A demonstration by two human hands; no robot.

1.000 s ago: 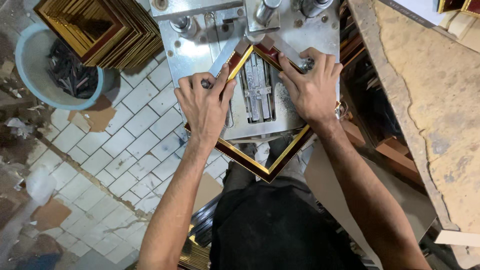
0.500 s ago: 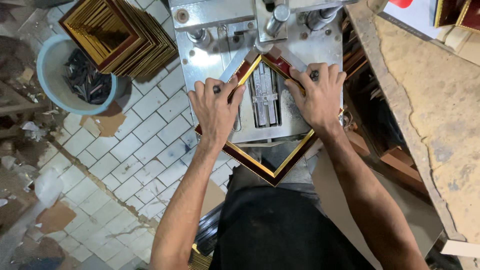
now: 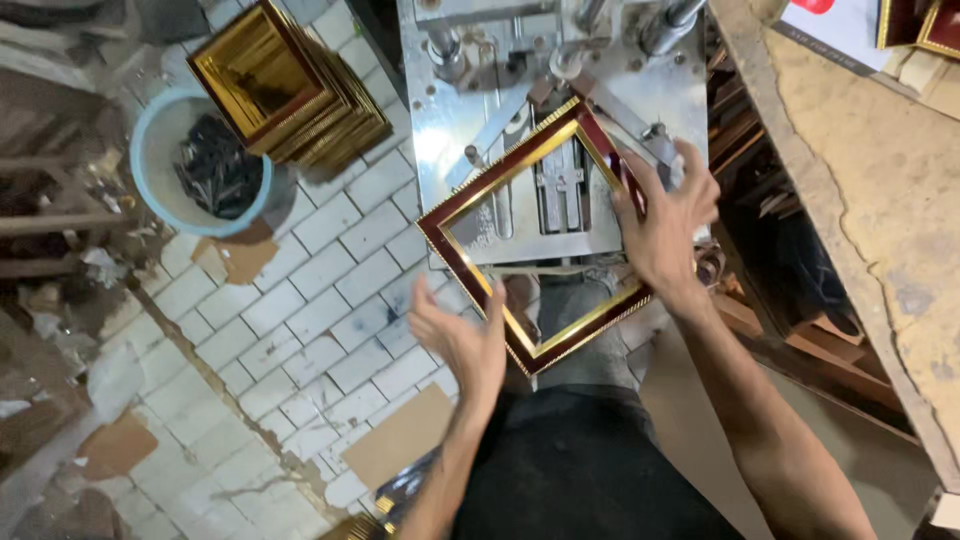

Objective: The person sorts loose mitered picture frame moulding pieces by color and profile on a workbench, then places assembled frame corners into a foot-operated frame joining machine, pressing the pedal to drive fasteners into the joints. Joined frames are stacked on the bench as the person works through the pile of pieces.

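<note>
Frame [image 3: 530, 235] looked fully joined, all four sides closed, lying tilted on the metal machine [image 3: 450, 130]. Right hand [image 3: 665, 225] gripped its right side; left hand [image 3: 460, 340] open, fingers apart, at the lower-left edge. Finished frames [image 3: 285, 85] stacked beyond the left hand; removing and stacking seemed left.

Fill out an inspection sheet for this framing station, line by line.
Surface: metal machine table with clamps and posts, shiny and scuffed.
Job's things: dark red frame with gold inner edge, lying turned like a diamond across the table's front edge.
Clutter: stack of gold frames on the floor; pale blue tub of dark scraps; cardboard pieces.
Grippers: right hand on the frame's right side; left hand open at its lower left edge, contact unclear.
Cables: nothing seen.
Surroundings: white tiled floor, worn wooden bench at right.
</note>
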